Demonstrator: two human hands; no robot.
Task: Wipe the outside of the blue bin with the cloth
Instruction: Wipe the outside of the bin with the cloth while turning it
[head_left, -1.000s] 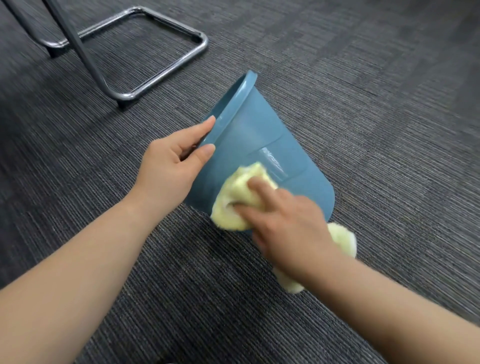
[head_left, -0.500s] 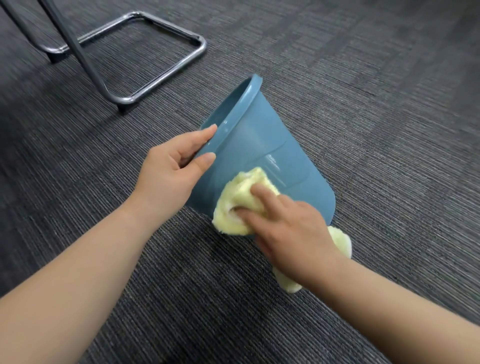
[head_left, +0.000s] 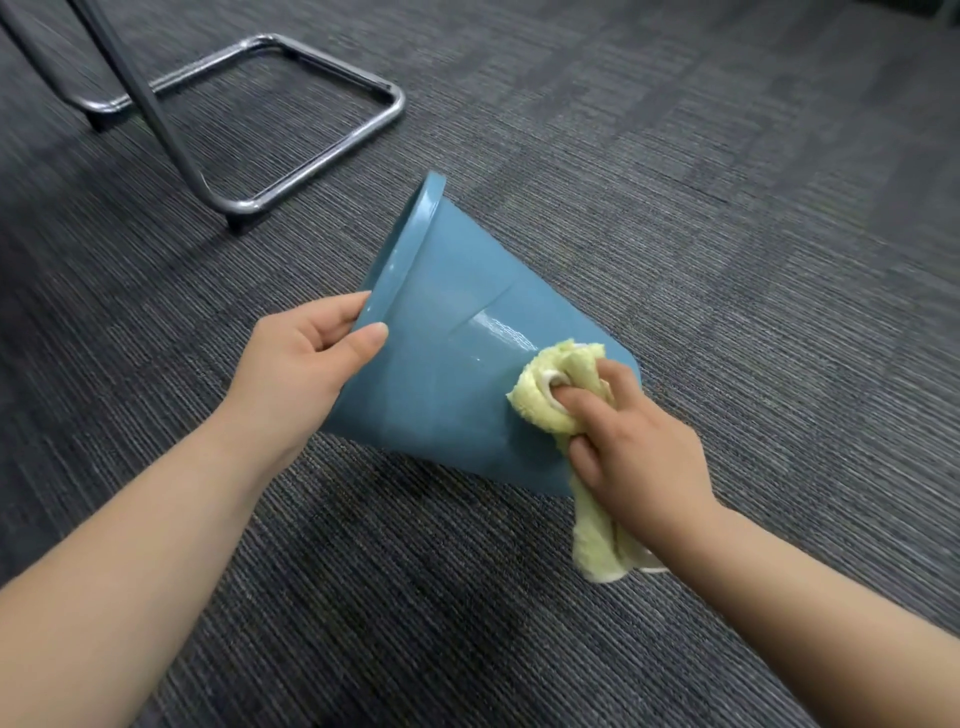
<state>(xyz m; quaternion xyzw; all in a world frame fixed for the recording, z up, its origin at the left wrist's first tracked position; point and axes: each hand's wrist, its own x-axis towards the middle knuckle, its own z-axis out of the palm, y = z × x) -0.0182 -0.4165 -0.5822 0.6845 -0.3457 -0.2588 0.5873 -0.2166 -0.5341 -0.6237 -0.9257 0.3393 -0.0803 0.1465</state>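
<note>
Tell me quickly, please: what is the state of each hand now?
Left hand: closed, holding the rim of the blue bin.
Right hand: closed, holding the yellow cloth against the bin's outer side.

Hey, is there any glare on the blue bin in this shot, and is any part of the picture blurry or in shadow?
Head view: a bright streak of glare sits on the blue bin just above the cloth; the bin, left hand and right hand look sharp; the carpet smears toward the left and right edges; a soft, dim shadow lies under the bin.
</note>
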